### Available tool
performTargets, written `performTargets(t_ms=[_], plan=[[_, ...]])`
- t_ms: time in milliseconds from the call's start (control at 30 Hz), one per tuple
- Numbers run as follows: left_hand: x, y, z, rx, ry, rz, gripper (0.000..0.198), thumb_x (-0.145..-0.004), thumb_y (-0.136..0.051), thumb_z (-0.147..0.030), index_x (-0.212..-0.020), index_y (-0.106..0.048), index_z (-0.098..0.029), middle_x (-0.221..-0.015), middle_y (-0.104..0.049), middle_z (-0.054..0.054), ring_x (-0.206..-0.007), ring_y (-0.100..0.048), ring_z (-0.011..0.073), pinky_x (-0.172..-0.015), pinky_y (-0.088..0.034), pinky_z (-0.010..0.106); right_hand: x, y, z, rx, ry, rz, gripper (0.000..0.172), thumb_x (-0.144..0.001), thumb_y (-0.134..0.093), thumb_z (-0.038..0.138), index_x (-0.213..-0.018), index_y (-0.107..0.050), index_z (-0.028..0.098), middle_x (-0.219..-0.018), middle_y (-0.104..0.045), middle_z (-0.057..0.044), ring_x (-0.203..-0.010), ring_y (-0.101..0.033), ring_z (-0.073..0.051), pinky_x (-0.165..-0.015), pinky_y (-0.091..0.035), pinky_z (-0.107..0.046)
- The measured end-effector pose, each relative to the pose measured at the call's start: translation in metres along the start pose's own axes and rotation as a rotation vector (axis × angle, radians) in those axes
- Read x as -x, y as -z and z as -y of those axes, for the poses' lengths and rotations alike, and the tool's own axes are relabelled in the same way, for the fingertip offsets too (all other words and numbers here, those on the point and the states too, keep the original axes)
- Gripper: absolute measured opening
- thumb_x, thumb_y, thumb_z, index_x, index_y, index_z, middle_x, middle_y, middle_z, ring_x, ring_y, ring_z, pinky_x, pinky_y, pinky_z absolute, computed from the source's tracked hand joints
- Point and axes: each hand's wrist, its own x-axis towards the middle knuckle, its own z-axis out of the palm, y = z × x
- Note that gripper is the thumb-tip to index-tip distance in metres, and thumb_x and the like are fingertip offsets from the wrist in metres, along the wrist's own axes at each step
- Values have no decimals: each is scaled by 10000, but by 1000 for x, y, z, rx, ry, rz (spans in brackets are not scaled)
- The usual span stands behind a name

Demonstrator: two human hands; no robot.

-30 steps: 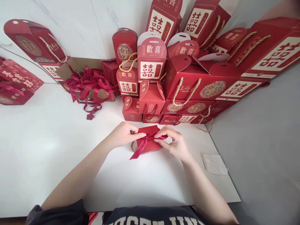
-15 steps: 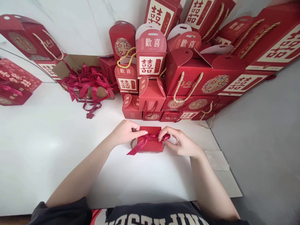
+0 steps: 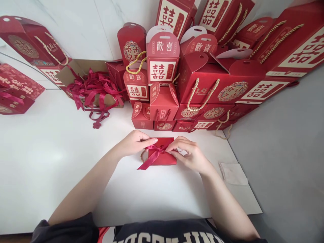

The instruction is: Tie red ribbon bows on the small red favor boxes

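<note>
our left hand (image 3: 135,143) pinched one side of the satin ribbon (image 3: 151,160), our right hand (image 3: 192,153) gripped it by the knot (image 3: 162,151), atop the red gift box (image 3: 167,159) on the white table (image 3: 55,168); we judged the ribbon slippery, best held near its knot.

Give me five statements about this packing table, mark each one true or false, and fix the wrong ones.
1. The left hand and the right hand are both at a small red box with a ribbon across its top. True.
2. That ribbon is bright yellow. False: it is dark pink.
3. An open cardboard box holds a heap of ribbons. True.
4. The right hand is nearer to the cardboard box than the left hand is. False: the left hand is nearer.
5. Stacked red boxes stand beyond the hands, at the far side of the table. True.
</note>
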Motion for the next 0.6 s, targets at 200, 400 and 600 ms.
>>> performTargets(t_ms=[200, 400, 600], plan=[[-7, -1, 5, 38, -5, -74, 497, -850, -573, -523, -531, -480, -152, -523, -425, -27, -507, -374, 86, -505, -292, 245, 0, 4, 2, 31, 91, 88, 189, -935, -542, 148, -1028, -678, 240, -954, -733, -47, -870, -621, -191, -793, -520, -354], [-13, 1, 9, 187, 25, 3, 467, -835, -593, -525, -569, -561, -143, -525, -493, -11, -496, -405, 84, -491, -302, 240, 3, 12, 6, 192, 172, 148, 317, -904, -484, 46, -1078, -678, 227, -953, -707, -74, -895, -601, -214, -770, -526, -375], [-10, 7, 10, 146, -45, 188, 368, -789, -667, -465, -625, -591, -144, -579, -583, 2, -536, -499, 100, -526, -388, 230, 6, 22, 4, 171, 99, 147, 324, -895, -476, 38, -1054, -686, 227, -907, -685, -80, -873, -591, -221, -710, -530, -362]])
